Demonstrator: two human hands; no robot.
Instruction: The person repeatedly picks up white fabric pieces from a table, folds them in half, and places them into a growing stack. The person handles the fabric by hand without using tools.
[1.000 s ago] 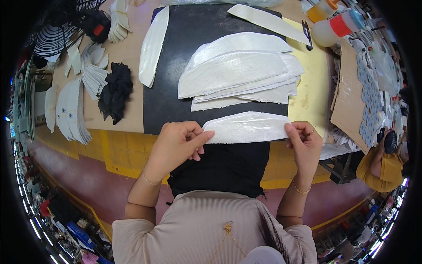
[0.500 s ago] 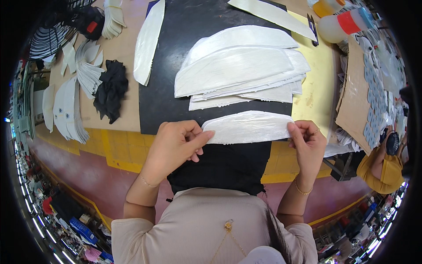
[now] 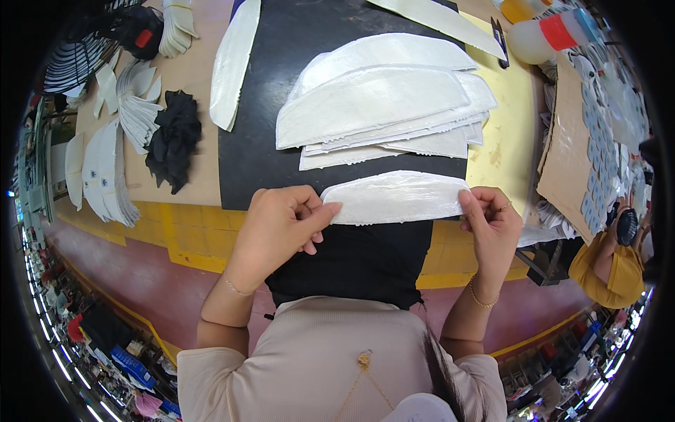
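Note:
Between my two hands a white curved fabric panel [image 3: 397, 199] is held level, just over the near edge of the black mat [image 3: 256, 158]. My left hand [image 3: 285, 221] pinches its left end between thumb and fingers. Its right end is gripped the same way by my right hand [image 3: 491, 211]. Farther back, a loose pile of similar white panels [image 3: 373, 105] overlaps on the mat. One single panel [image 3: 235, 63] lies along the mat's left edge, and another long panel [image 3: 443, 24] slants across the far right corner.
To the left lie crumpled black cloth [image 3: 174, 137], fanned white pieces [image 3: 137, 105] and a stack of white panels [image 3: 105, 176]. Snips [image 3: 500, 42], a bottle with a red band [image 3: 552, 36] and a cardboard sheet [image 3: 568, 141] are at right. A person in yellow [image 3: 608, 271] sits beyond.
Both hands keep their hold on the panel's ends. The view has shifted slightly, so the table and pile appear a little higher; otherwise little differs.

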